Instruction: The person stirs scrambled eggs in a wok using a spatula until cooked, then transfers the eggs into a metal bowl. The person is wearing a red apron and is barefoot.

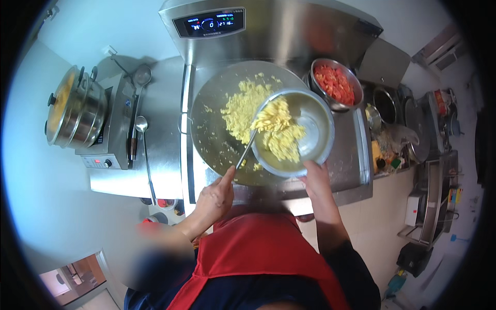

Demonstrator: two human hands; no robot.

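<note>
My left hand (217, 195) grips the metal handle of a ladle or spatula (246, 149), whose head is hidden under yellow scrambled egg above a steel mixing bowl. With my right hand (317, 176) I hold the near rim of that steel mixing bowl (317, 128), tilted over the right part of a large wok (209, 143). Some egg (285, 143) lies in the bowl's left side. More scrambled egg (246, 104) is heaped in the wok, with small bits stuck around it. Behind the bowl, to the right, stands a steel bowl of chopped tomatoes (335, 85).
A steel steamer pot (83, 112) stands on an induction cooker (116, 120) at the left. Beside it a ladle (142, 77) and a long-handled spoon (145, 155) lie on the steel counter (164, 128). Containers and bottles crowd the right side. A control panel (211, 23) is behind the wok.
</note>
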